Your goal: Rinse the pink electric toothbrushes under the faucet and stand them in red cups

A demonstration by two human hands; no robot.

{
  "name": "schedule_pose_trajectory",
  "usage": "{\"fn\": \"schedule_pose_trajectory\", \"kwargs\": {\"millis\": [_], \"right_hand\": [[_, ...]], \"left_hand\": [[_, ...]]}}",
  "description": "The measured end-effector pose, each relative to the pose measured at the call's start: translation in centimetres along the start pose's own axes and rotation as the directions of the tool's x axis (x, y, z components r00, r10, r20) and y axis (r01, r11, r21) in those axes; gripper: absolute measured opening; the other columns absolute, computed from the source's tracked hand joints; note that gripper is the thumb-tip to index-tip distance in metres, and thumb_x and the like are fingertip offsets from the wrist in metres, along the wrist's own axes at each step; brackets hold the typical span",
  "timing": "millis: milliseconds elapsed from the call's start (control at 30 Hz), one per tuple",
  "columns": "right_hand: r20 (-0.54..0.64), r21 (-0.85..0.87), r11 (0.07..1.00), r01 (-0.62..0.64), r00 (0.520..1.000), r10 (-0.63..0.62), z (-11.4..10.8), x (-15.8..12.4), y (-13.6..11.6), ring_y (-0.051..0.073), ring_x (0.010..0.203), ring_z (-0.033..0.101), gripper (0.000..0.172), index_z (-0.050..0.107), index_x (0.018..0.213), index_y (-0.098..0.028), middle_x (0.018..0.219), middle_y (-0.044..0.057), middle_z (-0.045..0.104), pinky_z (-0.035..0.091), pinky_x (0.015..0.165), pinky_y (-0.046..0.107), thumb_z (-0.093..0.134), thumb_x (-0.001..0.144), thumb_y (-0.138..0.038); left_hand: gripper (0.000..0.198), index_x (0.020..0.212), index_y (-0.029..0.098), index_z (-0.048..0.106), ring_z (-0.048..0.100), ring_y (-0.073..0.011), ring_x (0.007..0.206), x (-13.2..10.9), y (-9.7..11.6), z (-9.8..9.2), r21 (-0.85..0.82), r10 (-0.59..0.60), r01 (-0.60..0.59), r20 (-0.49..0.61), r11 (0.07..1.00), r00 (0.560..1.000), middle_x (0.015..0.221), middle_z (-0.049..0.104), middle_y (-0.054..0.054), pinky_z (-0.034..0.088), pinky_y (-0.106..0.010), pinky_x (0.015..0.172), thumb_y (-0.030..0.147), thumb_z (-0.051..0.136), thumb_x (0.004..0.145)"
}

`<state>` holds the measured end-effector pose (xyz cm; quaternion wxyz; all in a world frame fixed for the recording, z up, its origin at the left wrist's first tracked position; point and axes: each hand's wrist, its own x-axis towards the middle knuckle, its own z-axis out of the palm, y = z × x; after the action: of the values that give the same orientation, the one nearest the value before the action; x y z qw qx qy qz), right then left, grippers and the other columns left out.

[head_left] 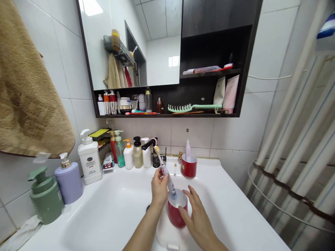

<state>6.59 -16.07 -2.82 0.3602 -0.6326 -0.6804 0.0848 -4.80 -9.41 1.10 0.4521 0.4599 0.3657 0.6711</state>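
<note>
My left hand (160,186) is closed around a pale pink electric toothbrush (171,185), its yellow-bristled head pointing up toward the faucet. The toothbrush is tilted, and its lower end is at the mouth of a red cup (176,214) with a white inside. Whether that end touches the cup's inner wall, I cannot tell. Beside the cup's right side is my right hand (197,212), fingers apart, thumb close to the rim. Beneath the cup is a white, flat-topped object (163,232) in the sink basin.
A second red cup (192,168) holding a pale toothbrush (188,150) stands behind the basin (104,216). The black faucet (149,143) and several pump bottles line the back and left. Above hangs a mirror cabinet (159,116); white radiator pipes (293,139) stand at right.
</note>
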Motion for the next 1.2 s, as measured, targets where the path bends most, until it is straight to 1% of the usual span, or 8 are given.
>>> {"fn": "schedule_pose_trajectory", "kwargs": {"millis": [100,233,367,500,667,833,1000,1200], "right_hand": [[-0.04,0.093,0.995,0.031,0.999,-0.027,-2.1,-0.1,-0.5,0.02,0.112,0.025,0.046,0.034,0.111,-0.017,0.123,0.008,0.027,0.024,0.091,0.034,0.035,0.069,-0.036],[0.104,0.257,0.966,-0.039,0.995,0.013,-3.7,-0.8,-0.9,0.017,0.075,0.051,0.046,0.035,0.11,-0.016,0.09,0.007,0.053,0.041,0.066,0.028,0.038,0.069,-0.038],[0.332,0.449,0.867,-0.217,0.941,0.063,-3.1,-1.7,-1.1,0.008,0.041,0.039,0.038,0.042,0.099,-0.013,0.052,-0.003,0.044,0.034,0.041,0.02,0.033,0.071,-0.038],[0.465,0.487,0.818,-0.305,0.884,0.053,-2.4,-2.0,-1.4,0.006,0.035,0.033,0.032,0.044,0.092,-0.012,0.045,-0.006,0.038,0.031,0.039,0.019,0.03,0.073,-0.034],[0.427,0.397,0.88,-0.262,0.901,0.076,-3.2,-1.6,-1.4,0.009,0.047,0.041,0.028,0.045,0.088,-0.014,0.055,-0.002,0.045,0.034,0.048,0.02,0.037,0.069,-0.032],[0.61,0.434,0.765,-0.475,0.78,0.138,-2.9,-1.5,-1.6,0.006,0.034,0.029,0.031,0.04,0.089,-0.014,0.049,-0.006,0.035,0.027,0.035,0.018,0.025,0.073,-0.036],[0.503,0.42,0.841,-0.34,0.859,0.097,-2.5,-1.6,-1.8,0.006,0.038,0.033,0.027,0.039,0.091,-0.014,0.052,-0.005,0.039,0.028,0.037,0.018,0.033,0.071,-0.031],[0.573,0.426,0.796,-0.43,0.809,0.131,-2.5,-1.7,-2.4,0.005,0.033,0.029,0.023,0.039,0.086,-0.014,0.048,-0.006,0.035,0.026,0.034,0.018,0.027,0.074,-0.029]], "left_hand": [[0.026,0.082,0.016,0.05,0.05,-0.0119,0.075,-0.8,2.1,-0.1,-0.155,-0.004,0.001,-0.021,0.988,1.0,0.078,0.056,-0.002,0.036,-0.022,0.069,0.023,0.055,0.057],[0.023,0.071,0.014,0.05,0.05,-0.0107,0.059,-3.0,1.6,0.7,-0.268,-0.245,0.28,0.159,0.922,0.956,0.065,0.054,-0.001,0.039,-0.023,0.059,0.027,0.058,0.054],[0.02,0.065,0.012,0.05,0.051,-0.0108,0.054,-4.0,0.0,1.3,-0.3,-0.402,0.472,0.268,0.829,0.876,0.058,0.054,-0.002,0.04,-0.023,0.054,0.029,0.057,0.056],[0.011,0.065,0.011,0.05,0.053,-0.01,0.053,-2.9,-0.4,0.8,-0.339,-0.47,0.489,0.145,0.803,0.871,0.058,0.056,-0.004,0.041,-0.022,0.059,0.022,0.051,0.063],[0.007,0.062,0.012,0.047,0.056,-0.0114,0.054,-2.0,-0.8,0.7,-0.332,-0.527,0.518,0.07,0.788,0.847,0.056,0.057,-0.005,0.043,-0.023,0.06,0.016,0.047,0.067],[0.009,0.059,0.012,0.047,0.054,-0.0087,0.048,-2.0,-0.9,1.2,-0.356,-0.537,0.514,0.039,0.781,0.843,0.051,0.055,-0.002,0.043,-0.021,0.058,0.014,0.045,0.068],[0.011,0.058,0.013,0.046,0.053,-0.0087,0.047,-2.0,-0.8,1.2,-0.377,-0.527,0.492,0.014,0.784,0.85,0.049,0.053,-0.001,0.043,-0.021,0.054,0.014,0.043,0.069],[0.012,0.055,0.013,0.045,0.05,-0.0074,0.043,-1.8,-1.1,0.9,-0.385,-0.505,0.472,0.017,0.794,0.863,0.045,0.049,0.001,0.04,-0.019,0.049,0.015,0.044,0.067]]}}
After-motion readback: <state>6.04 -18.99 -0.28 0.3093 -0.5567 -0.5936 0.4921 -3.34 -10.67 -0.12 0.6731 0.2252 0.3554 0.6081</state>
